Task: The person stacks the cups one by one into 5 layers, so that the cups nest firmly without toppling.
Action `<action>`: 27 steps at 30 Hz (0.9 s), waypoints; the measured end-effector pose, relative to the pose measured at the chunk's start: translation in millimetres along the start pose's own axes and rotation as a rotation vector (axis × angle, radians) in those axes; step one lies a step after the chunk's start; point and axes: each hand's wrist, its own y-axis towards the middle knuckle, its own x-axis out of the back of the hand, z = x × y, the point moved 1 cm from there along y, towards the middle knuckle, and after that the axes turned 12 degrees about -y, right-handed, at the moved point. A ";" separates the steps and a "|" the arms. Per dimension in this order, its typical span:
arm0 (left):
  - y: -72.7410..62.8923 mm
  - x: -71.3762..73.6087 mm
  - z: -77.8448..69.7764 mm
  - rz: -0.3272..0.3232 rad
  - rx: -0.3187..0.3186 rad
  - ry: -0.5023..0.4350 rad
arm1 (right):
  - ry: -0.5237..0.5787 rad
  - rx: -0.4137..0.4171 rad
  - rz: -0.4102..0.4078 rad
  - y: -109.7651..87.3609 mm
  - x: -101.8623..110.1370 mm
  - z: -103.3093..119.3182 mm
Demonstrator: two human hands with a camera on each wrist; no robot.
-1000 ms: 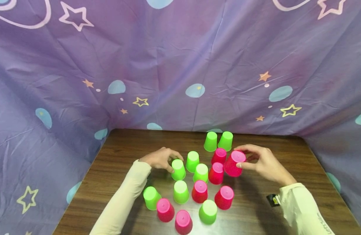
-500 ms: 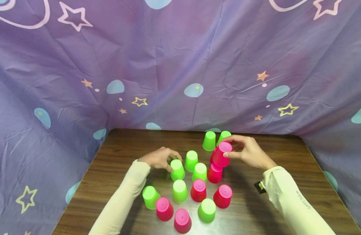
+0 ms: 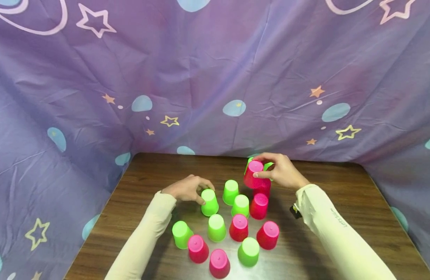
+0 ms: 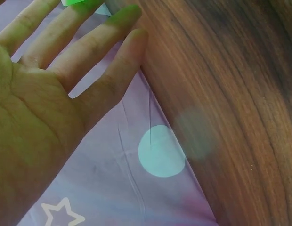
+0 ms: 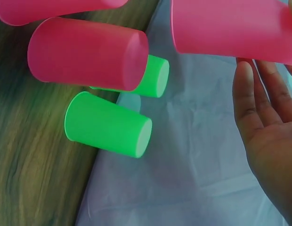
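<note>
Pinched between thumb and fingers, an upside-down pink cup (image 3: 252, 175) hangs in my right hand (image 3: 284, 172) near the table's back. In the right wrist view this pink cup (image 5: 231, 28) is raised clear of a standing pink cup (image 5: 85, 54) and two green ones. My left hand (image 3: 187, 189) holds an upside-down green cup (image 3: 210, 203) by its sides, left of the group. The left wrist view has the left hand (image 4: 42, 94) with long, spread fingers, and only a sliver of the green cup (image 4: 74, 2) at the top edge.
Several more upside-down cups stand close together, among them a green cup (image 3: 230, 193), a pink cup (image 3: 259, 207) and a front pink cup (image 3: 220, 264). Two green cups at the back are partly covered by the right hand. A purple patterned cloth (image 3: 200, 77) hangs behind the brown wooden table (image 3: 341, 194).
My right hand has carried the pink cup left and toward the back, over the standing pink cup and in front of the back green cups. The left hand's green cup has shifted slightly left.
</note>
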 end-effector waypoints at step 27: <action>1.7 -2.3 7.0 0.023 -0.013 -0.021 | -0.117 -0.226 0.072 60.2 -57.3 0.9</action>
